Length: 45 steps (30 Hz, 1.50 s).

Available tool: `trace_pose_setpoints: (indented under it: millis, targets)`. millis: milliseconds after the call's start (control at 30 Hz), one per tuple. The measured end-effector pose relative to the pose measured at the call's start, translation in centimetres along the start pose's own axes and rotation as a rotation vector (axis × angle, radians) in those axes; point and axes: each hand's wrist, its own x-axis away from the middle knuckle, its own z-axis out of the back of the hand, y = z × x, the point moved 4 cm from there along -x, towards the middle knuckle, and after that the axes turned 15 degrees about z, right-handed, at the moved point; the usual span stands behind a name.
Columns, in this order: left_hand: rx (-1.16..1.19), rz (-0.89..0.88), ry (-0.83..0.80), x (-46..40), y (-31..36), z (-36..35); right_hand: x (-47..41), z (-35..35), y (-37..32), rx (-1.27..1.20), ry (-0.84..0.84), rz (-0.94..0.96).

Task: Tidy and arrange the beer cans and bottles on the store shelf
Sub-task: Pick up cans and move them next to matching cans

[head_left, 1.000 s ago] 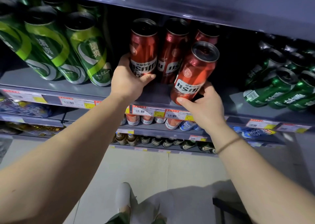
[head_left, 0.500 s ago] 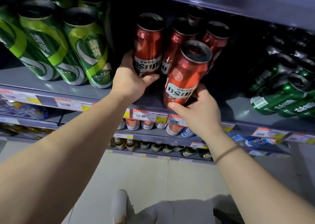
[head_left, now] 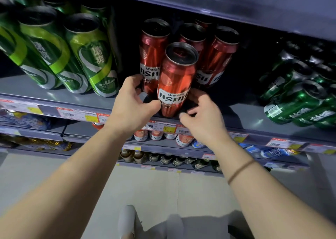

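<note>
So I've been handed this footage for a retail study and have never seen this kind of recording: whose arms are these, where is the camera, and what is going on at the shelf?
There is no machine here. A person wears a wide-angle camera on the head, looking forward and down, so both bare arms reach in from below and the cans look bent outward. The left hand and the right hand are closed around the base of the front red can, which stands at the edge of the grey shelf. More red cans stand behind it. Light green cans are to the left, dark green cans to the right. Lower shelves hold more drinks.
</note>
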Motion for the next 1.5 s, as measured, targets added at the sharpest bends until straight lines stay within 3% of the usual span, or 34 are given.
trace_pose_setpoints:
  millis: [133,200,500,767,1033,1500]
  targets:
    - [-0.125,-0.028,-0.108,0.3,0.7,-0.2,-0.9,2.4,2.2,-0.115,0.394,-0.110]
    - [-0.122,-0.019,-0.150,0.4,0.9,-0.5,-1.8,3.2,3.0,-0.121,0.473,-0.154]
    - [-0.160,-0.002,-0.144,0.3,1.5,-0.3,-6.0,2.5,3.8,-0.289,0.373,-0.092]
    - [-0.248,-0.045,-0.137,-0.6,0.8,-0.4,-5.4,2.5,4.1,-0.279,0.356,-0.091]
    - [-0.231,-0.051,-0.115,-0.5,0.9,-0.7,-1.4,2.5,2.5,-0.167,0.295,-0.115]
    - [-0.217,-0.093,-0.103,-0.1,1.1,-1.2,-0.6,2.3,2.1,-0.187,0.169,-0.077]
